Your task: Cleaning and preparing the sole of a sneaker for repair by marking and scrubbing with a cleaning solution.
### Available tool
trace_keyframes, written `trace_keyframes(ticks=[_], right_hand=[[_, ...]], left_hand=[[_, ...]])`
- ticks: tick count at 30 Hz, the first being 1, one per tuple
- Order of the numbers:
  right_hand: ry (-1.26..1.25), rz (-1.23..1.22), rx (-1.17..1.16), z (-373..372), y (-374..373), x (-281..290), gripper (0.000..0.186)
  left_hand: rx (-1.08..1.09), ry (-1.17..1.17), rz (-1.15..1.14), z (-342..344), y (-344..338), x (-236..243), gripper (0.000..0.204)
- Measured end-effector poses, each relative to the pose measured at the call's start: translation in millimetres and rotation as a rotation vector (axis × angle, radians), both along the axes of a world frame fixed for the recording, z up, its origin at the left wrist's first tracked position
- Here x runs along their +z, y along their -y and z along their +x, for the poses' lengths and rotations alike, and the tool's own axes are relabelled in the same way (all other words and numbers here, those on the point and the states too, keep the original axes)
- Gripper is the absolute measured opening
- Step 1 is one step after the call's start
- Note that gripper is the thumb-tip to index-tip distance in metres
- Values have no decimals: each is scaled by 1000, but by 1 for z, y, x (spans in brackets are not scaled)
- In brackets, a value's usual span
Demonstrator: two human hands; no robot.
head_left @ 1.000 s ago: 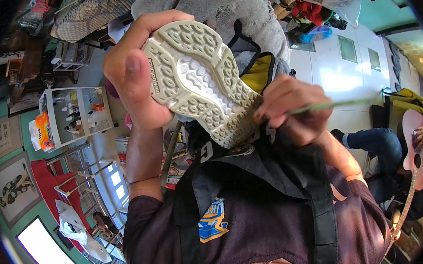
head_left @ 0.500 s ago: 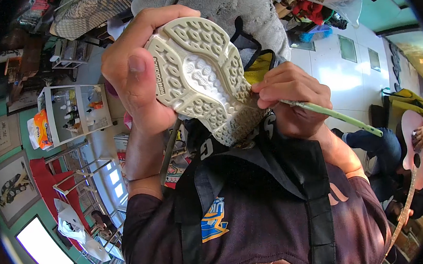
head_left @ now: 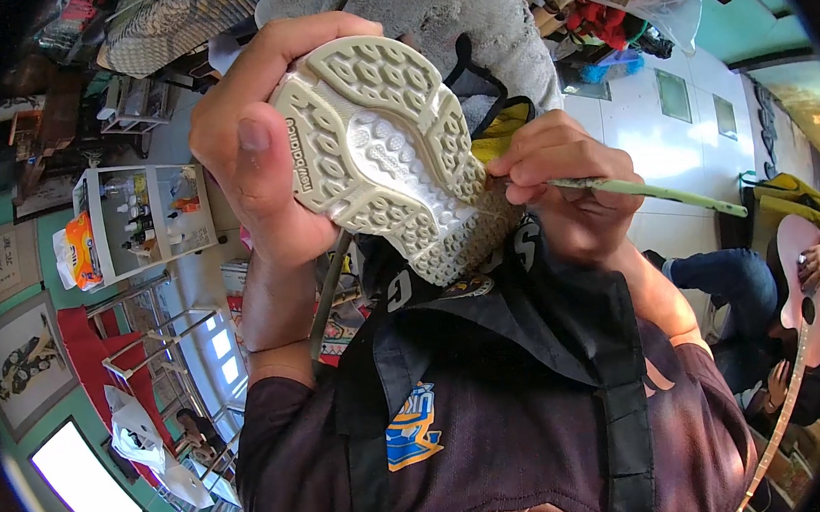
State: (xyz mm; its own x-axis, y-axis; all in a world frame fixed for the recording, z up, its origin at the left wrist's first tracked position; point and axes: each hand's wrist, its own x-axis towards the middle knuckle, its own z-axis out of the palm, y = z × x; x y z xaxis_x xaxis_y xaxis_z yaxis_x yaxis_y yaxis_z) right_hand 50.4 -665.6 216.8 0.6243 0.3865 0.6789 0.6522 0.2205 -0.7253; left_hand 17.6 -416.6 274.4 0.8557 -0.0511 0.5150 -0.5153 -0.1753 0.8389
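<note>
- Right, your left hand (head_left: 276, 204) is curled round the upper end of the shoe (head_left: 388, 161), thumb on the edge nearest you, fingers behind it.
- The shoe is held up before your chest, tilted, its pale sole facing you.
- Your right hand (head_left: 580, 158) is closed in a pinch on a slim green handle (head_left: 675, 193), which points out to your right; its inner end is hidden by your fingers, so you cannot tell whether it touches the sole.
- Those same fingertips cover part of the sole's right edge.
- The shoe's lower end stands in front of your black apron (head_left: 521, 319).
- Beyond the shoe lies a grey cloth (head_left: 410, 6), with a black-edged yellow piece (head_left: 513, 123) just behind your right fingers.
- Over on your left stands a white shelf (head_left: 157, 204) of small bottles, an orange pack (head_left: 83, 251) beside it.
- Well off to your right, another person's hand (head_left: 817, 265) rests on a pink guitar (head_left: 794, 237), near a jeans-clad knee (head_left: 740, 283).
</note>
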Motion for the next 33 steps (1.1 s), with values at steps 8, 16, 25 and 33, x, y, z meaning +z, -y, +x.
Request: trace_keyframes(ticks=[8, 16, 25, 33], right_hand=[[-6, 43, 187, -10, 7, -7, 14], [-353, 220, 10, -8, 13, -22, 10], [-282, 109, 72, -12, 15, -41, 14], [-223, 71, -66, -6, 8, -31, 18]], left_hand=[[-23, -39, -50, 5, 0, -3, 83], [-25, -60, -124, 7, -7, -14, 84], [238, 17, -153, 22, 1, -37, 86], [276, -58, -254, 23, 16, -26, 72]])
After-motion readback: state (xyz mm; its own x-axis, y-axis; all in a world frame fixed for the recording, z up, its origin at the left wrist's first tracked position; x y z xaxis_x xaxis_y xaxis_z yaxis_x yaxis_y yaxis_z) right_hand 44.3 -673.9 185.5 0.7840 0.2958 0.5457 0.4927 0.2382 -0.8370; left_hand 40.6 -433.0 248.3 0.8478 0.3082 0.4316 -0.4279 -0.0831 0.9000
